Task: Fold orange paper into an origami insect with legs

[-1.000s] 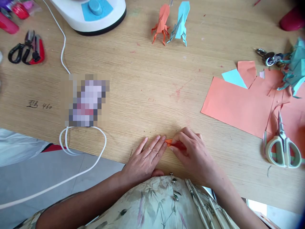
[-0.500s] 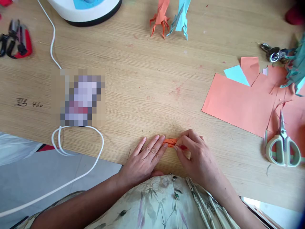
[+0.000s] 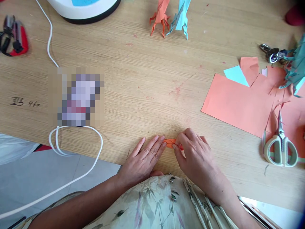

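A narrow folded piece of orange origami paper point(image 3: 169, 143) lies on the table near its front edge. My left hand point(image 3: 144, 156) rests flat, fingers stretched out, with the fingertips on the paper's left end. Thumb and index finger of my right hand point(image 3: 196, 152) pinch the same paper farther right. That hand covers much of the right part, and only a bit of orange shows beyond the knuckles. The exact folds under the fingers are hidden.
Orange sheets point(image 3: 238, 105) and scissors point(image 3: 281, 146) lie at the right. Teal folded figures point(image 3: 296, 70) stand beside keys point(image 3: 274, 54). An orange figure point(image 3: 160, 17) and a light-blue one point(image 3: 181, 19) are at the back. A blurred phone point(image 3: 81, 98) with a white cable point(image 3: 101, 143) lies left.
My right hand has shifted slightly left along the orange paper, its pinch still on it. My left hand stays flat in place. The view has turned a little.
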Available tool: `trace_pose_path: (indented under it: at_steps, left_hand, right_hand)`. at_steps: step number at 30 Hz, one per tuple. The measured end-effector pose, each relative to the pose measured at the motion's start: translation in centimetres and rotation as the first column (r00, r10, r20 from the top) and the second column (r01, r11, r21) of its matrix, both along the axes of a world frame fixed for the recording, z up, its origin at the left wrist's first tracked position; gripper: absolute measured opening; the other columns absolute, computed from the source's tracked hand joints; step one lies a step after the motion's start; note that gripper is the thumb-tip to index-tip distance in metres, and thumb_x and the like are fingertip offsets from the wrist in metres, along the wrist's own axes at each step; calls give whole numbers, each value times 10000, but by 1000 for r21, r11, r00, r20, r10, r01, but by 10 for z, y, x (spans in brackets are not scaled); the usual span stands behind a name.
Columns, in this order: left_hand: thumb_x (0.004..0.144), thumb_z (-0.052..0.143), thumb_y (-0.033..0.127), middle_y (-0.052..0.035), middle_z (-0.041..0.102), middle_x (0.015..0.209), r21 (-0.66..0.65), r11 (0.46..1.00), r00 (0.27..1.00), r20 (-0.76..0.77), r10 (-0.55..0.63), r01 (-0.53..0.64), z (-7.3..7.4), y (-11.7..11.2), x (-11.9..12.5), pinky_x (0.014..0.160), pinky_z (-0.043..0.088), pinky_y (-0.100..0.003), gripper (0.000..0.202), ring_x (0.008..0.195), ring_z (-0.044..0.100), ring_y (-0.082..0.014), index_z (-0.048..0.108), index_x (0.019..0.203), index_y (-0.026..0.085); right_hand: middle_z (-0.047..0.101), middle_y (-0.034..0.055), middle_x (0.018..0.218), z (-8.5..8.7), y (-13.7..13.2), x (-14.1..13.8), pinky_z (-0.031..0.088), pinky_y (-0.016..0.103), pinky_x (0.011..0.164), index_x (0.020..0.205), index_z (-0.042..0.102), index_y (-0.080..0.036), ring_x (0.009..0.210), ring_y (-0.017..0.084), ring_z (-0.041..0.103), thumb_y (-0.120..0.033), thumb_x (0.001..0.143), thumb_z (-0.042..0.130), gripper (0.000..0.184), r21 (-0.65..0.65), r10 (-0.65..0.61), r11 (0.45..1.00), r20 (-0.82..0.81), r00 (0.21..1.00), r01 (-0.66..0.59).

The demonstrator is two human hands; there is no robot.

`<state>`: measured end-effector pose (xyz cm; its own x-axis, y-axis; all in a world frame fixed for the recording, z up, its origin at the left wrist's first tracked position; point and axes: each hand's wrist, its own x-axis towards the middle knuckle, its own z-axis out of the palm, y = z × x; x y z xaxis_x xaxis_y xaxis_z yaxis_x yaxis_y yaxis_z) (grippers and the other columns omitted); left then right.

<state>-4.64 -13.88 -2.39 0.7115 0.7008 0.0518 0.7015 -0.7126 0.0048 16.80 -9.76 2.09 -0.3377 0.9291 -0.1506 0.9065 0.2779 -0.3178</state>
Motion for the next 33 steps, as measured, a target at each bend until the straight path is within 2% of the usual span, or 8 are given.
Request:
trace_pose_path:
  at_steps: [5,8,13,16,19,21,25,33]
  left_hand:
    - [997,254,716,-125,337,1659,-2,1000,1000,0,2,-2,1,0,0,1285,137,-483,841,1594,119,-280,442,1543,105]
    - [1000,255,710,-122,382,1638,-2,1000,1000,7,4,-4,3,1,0,1278,164,-475,828,1580,178,-278,456,1536,111]
    - [1023,202,674,-117,408,1625,-6,1000,1000,16,15,-15,6,2,2,1275,158,-468,809,1558,231,-265,457,1533,101]
    - [1019,169,682,-110,408,1626,-13,999,999,12,31,-31,9,2,4,1284,117,-495,823,1579,167,-257,486,1515,108]
    - [1013,122,691,-95,360,1652,-18,999,999,8,48,-48,10,1,6,1286,31,-540,844,1602,43,-243,493,1511,120]
    - [1005,122,704,-91,337,1663,-16,1000,1000,3,25,-25,10,0,7,1286,31,-541,857,1604,0,-243,481,1520,121]
    - [977,156,751,-111,370,1648,-17,1000,1000,6,-19,19,7,0,10,1287,107,-497,907,1602,31,-261,465,1530,101]
    - [1020,144,676,-144,440,1603,-20,1000,997,75,-3,4,2,1,11,1291,28,-485,849,1587,137,-252,469,1518,69]
  right_hand:
    - [577,47,848,-2,0,2,366,355,699,824,476,-228,723,212,552,-194,943,489,125,20,-43,999,-33,999,43]
    - [599,51,874,-3,-2,4,374,352,704,884,508,-230,750,221,565,-201,969,512,90,38,-47,998,-72,996,49]
    - [642,74,976,-7,-11,10,398,358,758,1023,621,-220,818,219,566,-156,1018,493,143,143,80,988,-136,987,-61]
    - [663,72,990,-12,-14,15,408,358,770,1090,650,-206,832,217,553,-97,997,518,194,205,143,973,-156,977,-110]
    - [672,71,989,-16,-15,18,414,356,770,1089,668,-201,831,212,553,-105,997,536,187,233,161,965,-167,973,-120]
    - [675,68,992,-17,-14,19,419,356,779,1085,674,-210,838,208,561,-124,1008,534,182,229,156,967,-176,972,-113]
    - [674,71,993,-17,-14,18,427,357,794,1062,684,-217,847,205,568,-146,1019,530,175,211,131,974,-203,970,-87]
    - [663,62,959,-17,-12,18,416,346,786,1017,696,-221,830,195,555,-168,1027,525,180,215,129,973,-201,971,-84]
